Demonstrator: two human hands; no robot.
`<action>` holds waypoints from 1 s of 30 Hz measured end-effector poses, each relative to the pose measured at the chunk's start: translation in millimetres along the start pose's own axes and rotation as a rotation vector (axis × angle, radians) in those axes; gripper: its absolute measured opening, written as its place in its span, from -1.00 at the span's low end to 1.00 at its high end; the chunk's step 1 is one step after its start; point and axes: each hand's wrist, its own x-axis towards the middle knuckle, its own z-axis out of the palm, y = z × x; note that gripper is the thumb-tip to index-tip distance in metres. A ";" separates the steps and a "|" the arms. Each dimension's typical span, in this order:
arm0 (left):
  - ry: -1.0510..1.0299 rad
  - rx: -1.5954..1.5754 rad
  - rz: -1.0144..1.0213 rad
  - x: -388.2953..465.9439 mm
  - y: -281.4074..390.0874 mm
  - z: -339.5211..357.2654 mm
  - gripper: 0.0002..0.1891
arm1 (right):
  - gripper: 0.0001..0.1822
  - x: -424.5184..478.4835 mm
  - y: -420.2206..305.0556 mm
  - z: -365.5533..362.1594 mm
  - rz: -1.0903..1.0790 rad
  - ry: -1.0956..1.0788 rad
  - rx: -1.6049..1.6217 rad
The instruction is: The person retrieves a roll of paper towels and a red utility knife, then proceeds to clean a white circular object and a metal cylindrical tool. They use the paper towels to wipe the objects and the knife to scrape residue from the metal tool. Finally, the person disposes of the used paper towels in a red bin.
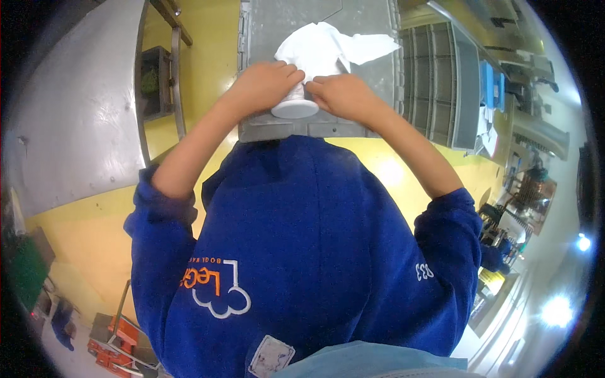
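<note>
A soft white sheet [314, 45], of cloth or thin film, lies bunched over a grey plastic crate lid [269, 16], one loose end trailing to the right. It narrows to a gathered neck, below which sits a white round disc [295, 109] facing me. My left hand [272, 85] pinches the gathered material on the left of the neck. From the other side, my right hand [345, 94] has its fingers curled on the same material. The fingertips nearly meet, and they hide part of the neck.
A metal-topped table [80, 108] stands at my left, with a dark crate [158, 80] beside its frame. Stacked grey crates [427, 85] rise on the right, near blue bins [491, 85] and papers [486, 132]. An orange-and-grey pallet truck or cart [116, 342] is at lower left.
</note>
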 end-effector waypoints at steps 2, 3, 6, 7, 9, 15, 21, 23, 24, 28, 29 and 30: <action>0.002 -0.021 0.001 -2.8 -4.3 1.2 -0.81 | -0.79 0.5 2.2 -6.0 0.016 -0.008 0.124; 0.000 -0.029 -0.002 -4.7 -6.6 1.4 -0.82 | -0.76 2.3 1.8 -8.4 0.036 0.032 0.183; 0.030 -0.073 -0.058 -6.9 -4.7 3.5 -0.83 | -0.71 7.5 -9.6 -24.5 0.138 -0.002 0.217; -0.013 -0.108 -0.115 -7.7 -3.6 2.6 -0.83 | -0.69 10.5 -15.1 -28.7 0.182 -0.037 0.207; -0.099 -0.179 -0.222 -7.3 0.0 0.0 -0.82 | -0.68 24.1 -21.2 -25.1 0.238 -0.083 0.201; -0.032 -0.368 -0.368 -9.8 14.7 15.5 -0.79 | -0.70 37.9 -21.7 -25.2 0.272 -0.191 0.184; 0.005 -0.380 -0.390 -11.4 24.9 12.0 -0.80 | -0.63 39.3 -24.0 -26.6 0.360 -0.343 0.119; -0.024 -0.379 -0.266 -9.6 14.3 13.8 -0.80 | -0.59 38.5 -25.2 -24.5 0.391 -0.366 0.116; -0.035 -0.382 -0.209 -9.7 12.1 10.7 -0.79 | -0.60 37.1 -24.7 -22.4 0.400 -0.372 0.116; -0.098 -0.177 0.043 -13.9 5.1 -16.5 -0.85 | -0.69 17.5 -32.7 -38.5 0.294 -0.370 0.105; -0.067 -0.131 0.121 -15.4 6.4 -24.7 -0.86 | -0.71 12.1 -36.3 -47.8 0.236 -0.331 0.092; -0.037 -0.082 0.208 -14.3 6.2 -33.6 -0.87 | -0.74 6.5 -40.2 -59.4 0.185 -0.286 0.081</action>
